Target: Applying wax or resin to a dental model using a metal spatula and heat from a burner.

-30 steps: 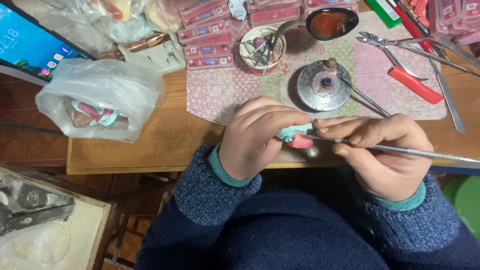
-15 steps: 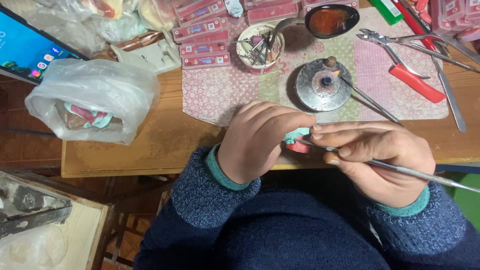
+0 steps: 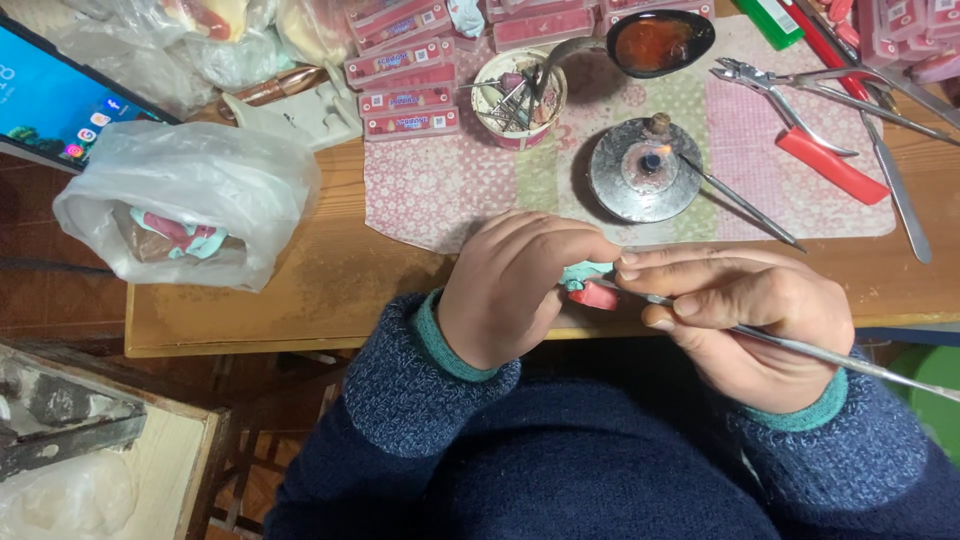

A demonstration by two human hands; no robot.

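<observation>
So the left hand (image 3: 520, 285) grips the small pink and green piece (image 3: 590, 285) tight above the worktop (image 3: 300, 300), keeping it steady while the right hand (image 3: 745, 320) pinches a thin metal tool (image 3: 800, 345) against it.

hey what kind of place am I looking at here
Likely a small dental-lab or craft workbench: a lit spirit burner, pliers on a patterned cloth, and a pink-and-teal model being worked with a thin metal tool.

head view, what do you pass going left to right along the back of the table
phone → plastic bag → pink flat boxes → small cup of tools → round metal burner → red-handled pliers
</observation>
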